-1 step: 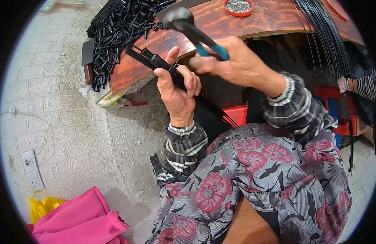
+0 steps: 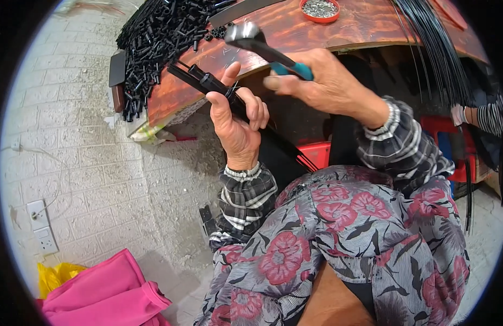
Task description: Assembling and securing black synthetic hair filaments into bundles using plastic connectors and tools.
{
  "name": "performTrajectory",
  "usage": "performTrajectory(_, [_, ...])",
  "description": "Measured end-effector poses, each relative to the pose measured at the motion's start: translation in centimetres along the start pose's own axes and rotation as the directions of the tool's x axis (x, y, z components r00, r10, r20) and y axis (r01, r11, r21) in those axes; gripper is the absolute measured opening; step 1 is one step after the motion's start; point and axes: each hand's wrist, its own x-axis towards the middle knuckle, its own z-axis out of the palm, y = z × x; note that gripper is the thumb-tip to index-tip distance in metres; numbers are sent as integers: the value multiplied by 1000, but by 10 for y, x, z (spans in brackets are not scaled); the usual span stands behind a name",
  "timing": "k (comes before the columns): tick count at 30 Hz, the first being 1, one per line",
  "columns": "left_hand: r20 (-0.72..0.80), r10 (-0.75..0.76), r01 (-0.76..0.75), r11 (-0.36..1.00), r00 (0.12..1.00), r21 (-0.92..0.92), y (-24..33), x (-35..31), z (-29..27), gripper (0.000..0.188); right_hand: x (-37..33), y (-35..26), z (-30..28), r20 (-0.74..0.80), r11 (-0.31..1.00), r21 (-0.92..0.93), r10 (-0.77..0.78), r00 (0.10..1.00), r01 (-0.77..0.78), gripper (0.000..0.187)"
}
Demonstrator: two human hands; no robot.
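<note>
This looks like a workshop. The wooden desk carries heaped black parts and a dish of metal bits, with pliers nearby.

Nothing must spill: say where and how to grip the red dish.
Probably by the outer wall of the red dish, pinched at both sides, coming from its near edge and kept level: it is round, shallow and open on top, filled with small silver bits, and its near edge faces the person.
</note>
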Motion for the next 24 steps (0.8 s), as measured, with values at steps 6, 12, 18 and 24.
performTrajectory(6, [35,-8,9,999,999,-34,1,0,-2,64,-24,13,-14,29,844,-529,-87,996,89,32])
performTrajectory(12, [22,-23,23,1000,999,-21,2,-2,1,64,-12,4,-8,72,711,-697,-61,996,94,58])
performTrajectory(18, [51,-44,46,998,998,-51,-1,-1,2,64,-13,8,-6,17,717,-684,-171,985,136,60])
performTrajectory(24, [93,-64,72,994,994,-81,1,0,0,64,-15,10,-3,38,789,-604,-113,993,113,59])
